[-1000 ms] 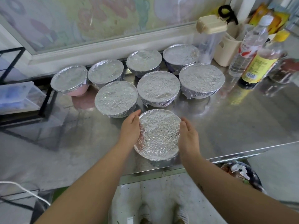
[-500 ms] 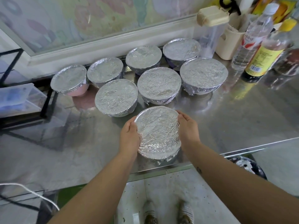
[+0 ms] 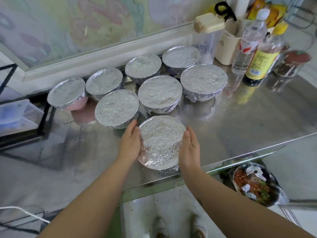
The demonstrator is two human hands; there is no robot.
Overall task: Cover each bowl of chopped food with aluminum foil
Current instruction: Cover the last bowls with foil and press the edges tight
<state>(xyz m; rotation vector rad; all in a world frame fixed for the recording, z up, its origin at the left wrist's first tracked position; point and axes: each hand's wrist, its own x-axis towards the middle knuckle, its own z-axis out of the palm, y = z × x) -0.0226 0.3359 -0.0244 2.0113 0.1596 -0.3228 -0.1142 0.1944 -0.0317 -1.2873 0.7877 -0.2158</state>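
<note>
Several foil-covered bowls stand in two rows on the steel table (image 3: pixel 240 121), among them a pink bowl (image 3: pixel 68 95) at the far left and a large bowl (image 3: pixel 204 81) at the right. The nearest foil-covered bowl (image 3: pixel 161 143) sits close to the table's front edge. My left hand (image 3: pixel 130 141) presses flat against its left side. On its right side lies my right hand (image 3: pixel 189 148), fingers straight along the foil rim. The foil is wrapped down over the bowl's edge, so its contents are hidden.
At the back right stand a clear water bottle (image 3: pixel 248 43), a dark sauce bottle (image 3: pixel 262 59), a red-lidded jar (image 3: pixel 291 64), a cream holder (image 3: pixel 226 47) and a clear jug (image 3: pixel 208 40). A bag of scraps (image 3: pixel 257 184) hangs below the front edge. A plastic box (image 3: pixel 15 114) sits at the left.
Both hands have pushed the nearest bowl a little farther onto the table, toward the other bowls. They have slid slightly back along its sides.
</note>
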